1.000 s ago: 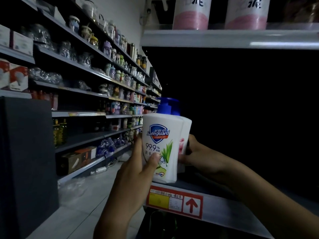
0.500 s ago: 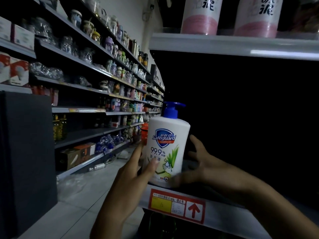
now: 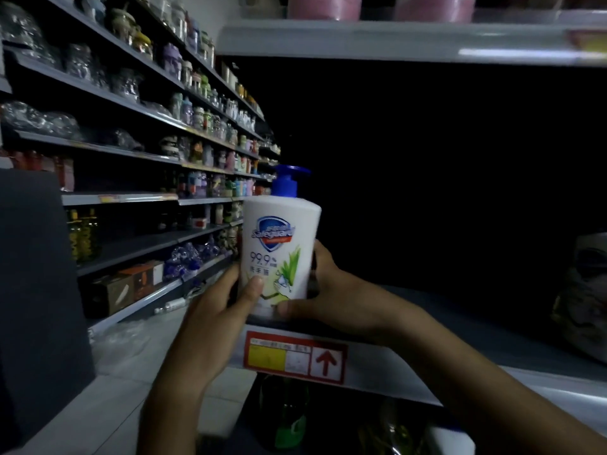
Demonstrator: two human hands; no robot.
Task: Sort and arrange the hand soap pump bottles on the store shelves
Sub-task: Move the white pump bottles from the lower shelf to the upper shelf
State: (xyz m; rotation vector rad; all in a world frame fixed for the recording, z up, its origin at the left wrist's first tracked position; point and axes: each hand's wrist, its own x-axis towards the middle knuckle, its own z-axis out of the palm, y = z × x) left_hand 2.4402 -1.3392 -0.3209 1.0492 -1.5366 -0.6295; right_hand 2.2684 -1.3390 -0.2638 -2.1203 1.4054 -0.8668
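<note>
At the front left corner of a grey metal store shelf (image 3: 427, 372), a white plastic hand soap pump bottle (image 3: 279, 244) with a blue pump head stands upright. Its blue shield label and green leaf print face the camera. Its base sits right at the shelf's front edge, directly above a red price tag (image 3: 295, 356) with a yellow patch and a red arrow. Whether the base rests on the shelf or is just off it is unclear.

Both hands grip the bottle low down. The left hand (image 3: 223, 300) curls round its left side, with the thumb pressed on the front of the label. The right hand (image 3: 331, 290) wraps round the right side, with the thumb lying along the bottom front edge.

Behind the bottle, the back of the shelf is dark. Overhead, a pale upper shelf (image 3: 394, 37) carries pink-based containers (image 3: 325, 6). Across the aisle to the left, long grey racks (image 3: 131, 103) hold rows of small jars and bottles. Under the price tag, a dark green bottle (image 3: 289, 418) shows dimly.
</note>
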